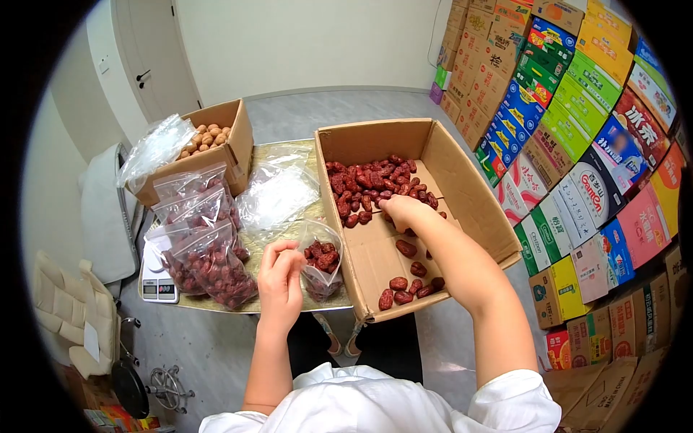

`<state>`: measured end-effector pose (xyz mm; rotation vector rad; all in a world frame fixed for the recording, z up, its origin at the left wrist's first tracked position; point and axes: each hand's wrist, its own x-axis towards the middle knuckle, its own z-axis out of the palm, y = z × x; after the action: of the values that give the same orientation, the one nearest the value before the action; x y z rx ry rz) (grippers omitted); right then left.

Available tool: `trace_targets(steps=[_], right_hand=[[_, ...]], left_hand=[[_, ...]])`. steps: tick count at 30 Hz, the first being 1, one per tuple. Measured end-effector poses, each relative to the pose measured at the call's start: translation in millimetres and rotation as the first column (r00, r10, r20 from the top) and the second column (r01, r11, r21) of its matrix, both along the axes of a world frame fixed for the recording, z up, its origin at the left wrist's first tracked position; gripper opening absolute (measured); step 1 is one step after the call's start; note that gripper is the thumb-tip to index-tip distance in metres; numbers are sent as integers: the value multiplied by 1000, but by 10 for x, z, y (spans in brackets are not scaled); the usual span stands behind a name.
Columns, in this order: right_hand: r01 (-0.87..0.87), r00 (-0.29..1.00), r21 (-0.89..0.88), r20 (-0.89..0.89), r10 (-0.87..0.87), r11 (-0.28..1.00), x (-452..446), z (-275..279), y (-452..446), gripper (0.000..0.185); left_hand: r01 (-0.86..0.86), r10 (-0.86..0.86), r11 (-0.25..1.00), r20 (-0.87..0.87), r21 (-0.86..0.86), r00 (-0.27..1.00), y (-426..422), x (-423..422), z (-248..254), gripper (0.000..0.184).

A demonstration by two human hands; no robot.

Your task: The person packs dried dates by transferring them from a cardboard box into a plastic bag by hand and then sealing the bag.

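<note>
My right hand (401, 211) reaches into an open cardboard box (465, 238), its fingers bent down and closed among wrinkled red dates (372, 180); the fingertips are partly hidden. Left of the box, a clear plastic bag (310, 234) stands with its mouth open and dates (322, 257) inside. My left hand (280, 278) is at this bag's left edge, fingers curled and pinched on the plastic. Several loose dates (406, 248) lie scattered in the near part of the box.
Filled zip bags of dates (216, 267) are piled at the table's left, by a white kitchen scale (159, 289). Flat clear bags (278, 191) lie mid-table. Behind stands a carton of walnuts (242, 141) with more bags on it. Stacked cartons (563, 130) line the right; a chair (68, 310) is left.
</note>
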<state>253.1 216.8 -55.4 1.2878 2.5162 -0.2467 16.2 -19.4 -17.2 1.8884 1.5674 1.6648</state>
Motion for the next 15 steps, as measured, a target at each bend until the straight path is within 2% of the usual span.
trace_targets(steps=[8,10,11,13,15], right_hand=[[-18,999,-57,40,21,998,-62,60,-18,49],[-112,992,83,-56,117,990,-45,3,43,41],[-112,992,83,-56,117,990,-35,-18,84,41],[14,994,13,-110,-13,1000,-67,115,75,35],[-16,990,29,-137,20,999,-76,224,77,33]], left_hand=[[-10,10,1000,-17,2,1000,1,3,7,15],[-3,3,1000,-2,-4,1000,4,-3,-6,15],[-3,3,1000,-3,-4,1000,3,-2,-2,15],[-3,3,1000,-17,-4,1000,1,-3,8,14],[-3,3,1000,-16,-6,1000,4,-5,4,14]])
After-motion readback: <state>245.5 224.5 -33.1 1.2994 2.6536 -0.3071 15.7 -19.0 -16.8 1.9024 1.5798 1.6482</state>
